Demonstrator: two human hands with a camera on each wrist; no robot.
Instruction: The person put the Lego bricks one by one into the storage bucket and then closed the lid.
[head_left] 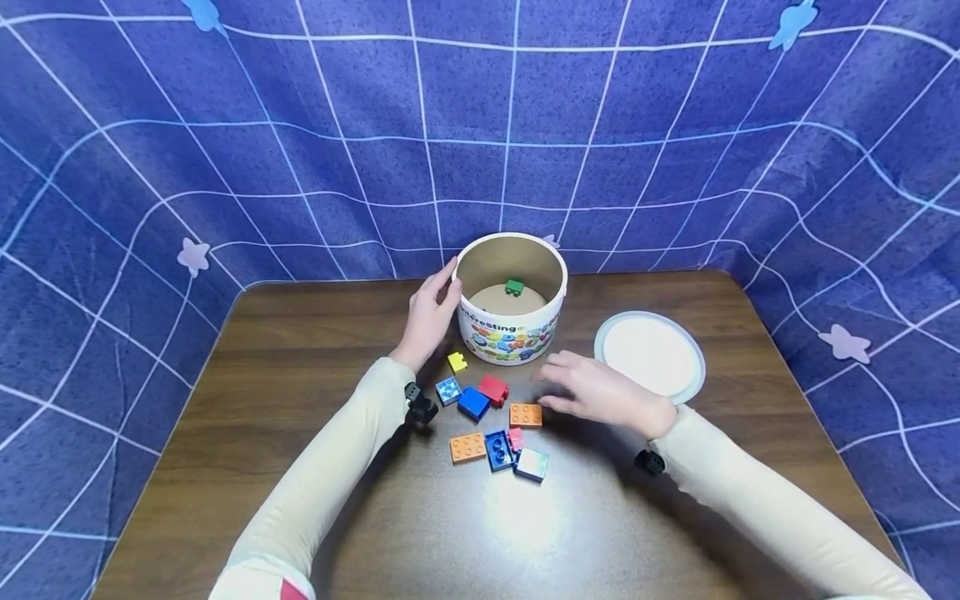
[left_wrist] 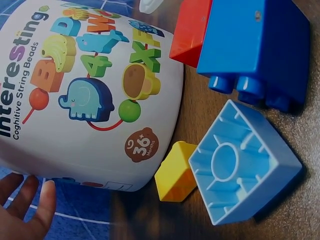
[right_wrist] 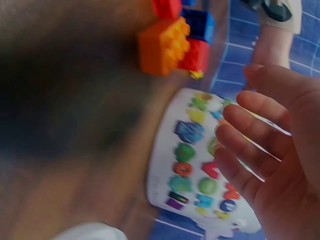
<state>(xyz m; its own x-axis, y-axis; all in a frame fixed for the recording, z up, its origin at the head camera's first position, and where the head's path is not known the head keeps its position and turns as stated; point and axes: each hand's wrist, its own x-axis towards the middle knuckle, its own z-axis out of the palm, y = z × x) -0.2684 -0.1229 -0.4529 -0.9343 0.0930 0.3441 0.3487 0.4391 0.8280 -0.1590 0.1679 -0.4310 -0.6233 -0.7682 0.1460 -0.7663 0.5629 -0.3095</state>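
A white printed bucket stands at the back of the table, with a green brick on its floor. My left hand touches the bucket's left side near the rim; in the left wrist view its fingertips lie against the wall. Right of the bucket's front, my right hand hovers with loosely bent fingers and nothing in them. Nearest to it are an orange brick and a red brick. A blue brick, a light blue brick and a yellow brick lie close by.
A white lid with a pale rim lies right of the bucket, partly behind the right hand. Toward the front are another orange brick, an upturned dark blue brick, a small pink-red brick and a shiny-topped brick. A blue curtain hangs behind.
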